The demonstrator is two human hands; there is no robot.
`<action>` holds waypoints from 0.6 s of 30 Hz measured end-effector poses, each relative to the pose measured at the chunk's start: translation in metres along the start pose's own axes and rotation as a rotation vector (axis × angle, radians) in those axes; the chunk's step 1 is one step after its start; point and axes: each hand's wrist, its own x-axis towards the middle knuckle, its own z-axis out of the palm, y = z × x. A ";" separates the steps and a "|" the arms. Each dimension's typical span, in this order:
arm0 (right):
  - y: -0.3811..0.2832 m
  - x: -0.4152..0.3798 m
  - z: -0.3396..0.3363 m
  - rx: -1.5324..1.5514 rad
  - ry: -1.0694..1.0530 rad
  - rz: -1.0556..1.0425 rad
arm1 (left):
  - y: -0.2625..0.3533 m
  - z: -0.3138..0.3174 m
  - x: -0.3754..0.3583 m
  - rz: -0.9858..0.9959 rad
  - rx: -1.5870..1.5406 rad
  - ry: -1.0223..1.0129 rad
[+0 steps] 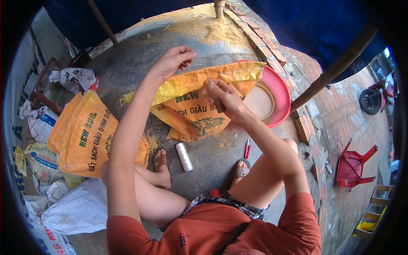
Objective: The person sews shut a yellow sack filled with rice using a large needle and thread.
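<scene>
Apparently stitching the folded mouth of the central orange sack [193,117], partly hiding a pink basin [282,95]; grasping a brown-handled tool [217,103] with the right hand [228,97], seemingly pinching thread [196,65] with the left hand [176,60]; probably calling next for a snug pull.

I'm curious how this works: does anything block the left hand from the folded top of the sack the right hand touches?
Nothing visible does: only a thin strand shows in the gap between the left hand and the sack's folded top.
</scene>
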 end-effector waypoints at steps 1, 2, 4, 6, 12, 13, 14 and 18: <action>0.002 0.001 0.000 -0.020 0.013 -0.018 | 0.003 0.003 -0.002 -0.011 0.125 0.027; 0.003 0.002 -0.001 -0.040 0.027 -0.036 | 0.007 0.006 -0.004 -0.010 0.124 0.027; 0.005 0.003 -0.003 -0.045 0.030 -0.043 | 0.013 0.010 -0.007 -0.015 0.357 0.000; 0.006 0.004 -0.003 -0.050 0.032 -0.050 | 0.009 0.009 -0.003 0.013 0.409 -0.007; 0.007 0.004 0.001 -0.080 0.091 -0.081 | 0.004 0.010 -0.004 0.111 0.512 -0.042; 0.010 0.006 -0.002 -0.110 0.109 -0.103 | 0.006 0.012 -0.007 0.133 0.556 -0.055; 0.012 0.007 -0.003 -0.139 0.127 -0.125 | 0.008 0.013 -0.009 0.133 0.557 -0.057; 0.002 -0.002 0.004 -0.242 0.166 -0.120 | 0.010 0.019 -0.013 0.220 0.813 0.040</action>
